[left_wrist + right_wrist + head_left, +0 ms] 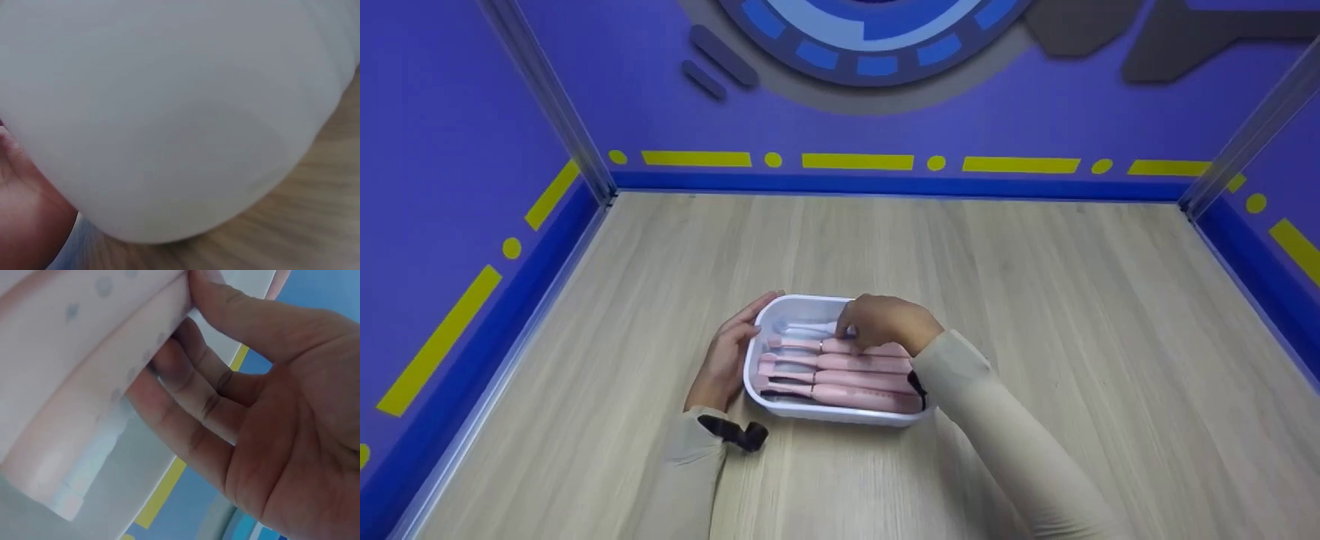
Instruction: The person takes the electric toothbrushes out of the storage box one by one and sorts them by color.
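A white plastic box (840,418) sits on the table, holding several pink electric toothbrushes (870,381) side by side, their brush heads to the left. My left hand (727,356) holds the box's left end, thumb at the rim and fingers along the outer wall. In the left wrist view the box's wall (185,129) fills most of the picture. Reaching into the far side of the box, my right hand (885,321) has thumb and fingers on the farthest electric toothbrush (107,396), whose handle shows a row of buttons. In the head view that hand covers most of this handle.
The wood-grain table (1080,337) extends around the box on all sides. Blue and purple panels with yellow markings (857,161) enclose it at the back, left and right. A black strap (735,433) circles my left wrist.
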`<state>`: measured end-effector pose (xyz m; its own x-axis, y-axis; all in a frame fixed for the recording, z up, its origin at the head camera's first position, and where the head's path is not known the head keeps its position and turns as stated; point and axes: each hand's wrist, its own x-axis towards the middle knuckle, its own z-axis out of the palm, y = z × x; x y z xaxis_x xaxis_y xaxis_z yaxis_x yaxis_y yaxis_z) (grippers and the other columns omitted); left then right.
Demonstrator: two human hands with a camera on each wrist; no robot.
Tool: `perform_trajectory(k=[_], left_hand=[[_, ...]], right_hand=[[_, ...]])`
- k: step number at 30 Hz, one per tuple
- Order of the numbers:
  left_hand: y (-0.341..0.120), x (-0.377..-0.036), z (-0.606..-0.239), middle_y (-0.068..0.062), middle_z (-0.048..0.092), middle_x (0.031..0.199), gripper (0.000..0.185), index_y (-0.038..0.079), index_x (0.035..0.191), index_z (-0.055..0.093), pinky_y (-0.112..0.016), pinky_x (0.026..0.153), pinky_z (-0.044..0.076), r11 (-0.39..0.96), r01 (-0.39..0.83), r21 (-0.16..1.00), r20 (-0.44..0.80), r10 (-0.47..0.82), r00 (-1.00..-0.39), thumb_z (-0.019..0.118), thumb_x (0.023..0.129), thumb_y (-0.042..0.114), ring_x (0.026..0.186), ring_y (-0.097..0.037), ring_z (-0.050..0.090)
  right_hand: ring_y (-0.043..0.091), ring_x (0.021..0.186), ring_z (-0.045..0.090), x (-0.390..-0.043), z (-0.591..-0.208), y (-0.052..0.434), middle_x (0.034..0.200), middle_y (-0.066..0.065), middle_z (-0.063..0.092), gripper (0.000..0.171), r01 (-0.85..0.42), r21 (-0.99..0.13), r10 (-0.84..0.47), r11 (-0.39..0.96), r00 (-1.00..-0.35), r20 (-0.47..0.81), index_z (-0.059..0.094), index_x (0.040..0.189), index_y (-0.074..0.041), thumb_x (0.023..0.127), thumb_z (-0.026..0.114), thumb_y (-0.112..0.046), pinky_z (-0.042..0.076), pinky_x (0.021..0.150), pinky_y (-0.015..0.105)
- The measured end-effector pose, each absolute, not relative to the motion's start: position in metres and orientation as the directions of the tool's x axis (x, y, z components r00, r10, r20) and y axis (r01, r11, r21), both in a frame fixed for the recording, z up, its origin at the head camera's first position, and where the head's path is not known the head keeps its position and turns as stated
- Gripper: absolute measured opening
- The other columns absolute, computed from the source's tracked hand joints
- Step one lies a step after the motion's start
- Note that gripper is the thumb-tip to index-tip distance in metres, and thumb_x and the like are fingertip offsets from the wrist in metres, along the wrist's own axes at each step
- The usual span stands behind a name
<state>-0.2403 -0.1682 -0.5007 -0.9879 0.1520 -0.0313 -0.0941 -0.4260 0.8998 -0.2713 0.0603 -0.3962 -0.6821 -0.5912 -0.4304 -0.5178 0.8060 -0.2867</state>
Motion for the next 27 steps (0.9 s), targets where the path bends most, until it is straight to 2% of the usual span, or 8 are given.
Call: perform_trajectory(k=[7, 9, 12, 13, 16, 20, 23, 27], left_hand=[[-0.169, -0.239, -0.502, -0.013, 0.037, 0.153, 0.058, -0.003, 0.145, 0.038, -0.034, 0.121, 0.015, -0.419, -0.092, 0.903, -0.033, 0.146, -0.989, 0.027, 0.087, -0.007, 0.144, -0.018, 0.029], [-0.169, -0.240, -0.502, -0.013, 0.038, 0.153, 0.059, -0.003, 0.144, 0.038, -0.034, 0.121, 0.015, -0.419, -0.094, 0.903, -0.037, 0.142, -0.989, 0.028, 0.087, -0.007, 0.144, -0.018, 0.029], [-0.168, -0.241, -0.501, -0.013, 0.038, 0.153, 0.059, -0.003, 0.144, 0.038, -0.034, 0.121, 0.015, -0.411, -0.089, 0.907, -0.033, 0.141, -0.989, 0.027, 0.086, -0.007, 0.144, -0.018, 0.029], [-0.168, -0.241, -0.501, -0.013, 0.038, 0.153, 0.059, -0.003, 0.144, 0.038, -0.035, 0.121, 0.015, -0.412, -0.088, 0.907, -0.031, 0.143, -0.989, 0.027, 0.086, -0.007, 0.144, -0.018, 0.029], [-0.168, -0.242, -0.501, -0.013, 0.037, 0.153, 0.060, -0.004, 0.144, 0.038, -0.035, 0.121, 0.016, -0.415, -0.082, 0.906, -0.022, 0.148, -0.989, 0.027, 0.086, -0.007, 0.144, -0.018, 0.029], [-0.167, -0.243, -0.502, -0.014, 0.036, 0.154, 0.060, -0.004, 0.145, 0.036, -0.035, 0.121, 0.015, -0.427, -0.086, 0.900, -0.022, 0.153, -0.988, 0.027, 0.085, -0.007, 0.144, -0.019, 0.028], [-0.167, -0.242, -0.502, -0.014, 0.035, 0.154, 0.061, -0.004, 0.145, 0.036, -0.035, 0.121, 0.015, -0.424, -0.086, 0.901, -0.023, 0.150, -0.988, 0.027, 0.085, -0.007, 0.145, -0.019, 0.028], [-0.168, -0.241, -0.502, -0.014, 0.036, 0.153, 0.060, -0.004, 0.145, 0.036, -0.035, 0.121, 0.016, -0.433, -0.082, 0.898, -0.017, 0.152, -0.988, 0.028, 0.085, -0.007, 0.144, -0.019, 0.028]], right_hand=[[0.018, 0.102, 0.057, -0.271, -0.397, 0.061, 0.117, 0.007, 0.067, 0.031, -0.524, -0.279, -0.591, 0.805, -0.675, -0.442, 0.069, 0.119, -0.013, 0.088, 0.067, -0.010, 0.048, 0.097, 0.039], [0.019, 0.102, 0.057, -0.271, -0.397, 0.062, 0.117, 0.008, 0.066, 0.031, -0.531, -0.289, -0.603, 0.797, -0.667, -0.438, 0.069, 0.119, -0.012, 0.088, 0.066, -0.010, 0.048, 0.097, 0.039], [0.016, 0.093, 0.054, -0.273, -0.397, 0.065, 0.107, 0.005, 0.066, 0.026, -0.554, -0.302, -0.629, 0.776, -0.649, -0.427, 0.071, 0.114, -0.013, 0.088, 0.066, -0.011, 0.049, 0.088, 0.035], [0.016, 0.087, 0.052, -0.274, -0.397, 0.066, 0.099, 0.004, 0.064, 0.022, -0.567, -0.307, -0.643, 0.764, -0.639, -0.422, 0.071, 0.109, -0.012, 0.087, 0.066, -0.010, 0.048, 0.082, 0.032], [0.014, 0.075, 0.043, -0.277, -0.397, 0.069, 0.079, 0.000, 0.052, 0.009, -0.607, -0.324, -0.687, 0.725, -0.604, -0.405, 0.069, 0.093, -0.009, 0.085, 0.065, -0.006, 0.038, 0.067, 0.027], [0.013, 0.070, 0.037, -0.279, -0.399, 0.072, 0.071, -0.003, 0.039, 0.008, -0.627, -0.359, -0.722, 0.691, -0.573, -0.388, 0.061, 0.082, -0.010, 0.082, 0.064, -0.003, 0.029, 0.060, 0.025], [0.013, 0.072, 0.039, -0.279, -0.399, 0.073, 0.074, -0.003, 0.042, 0.007, -0.607, -0.378, -0.715, 0.699, -0.582, -0.388, 0.064, 0.086, -0.010, 0.083, 0.064, -0.004, 0.031, 0.062, 0.025], [0.012, 0.083, 0.047, -0.278, -0.399, 0.075, 0.089, -0.002, 0.056, 0.023, -0.545, -0.398, -0.675, 0.738, -0.616, -0.407, 0.071, 0.106, -0.014, 0.084, 0.067, -0.008, 0.042, 0.073, 0.026]])
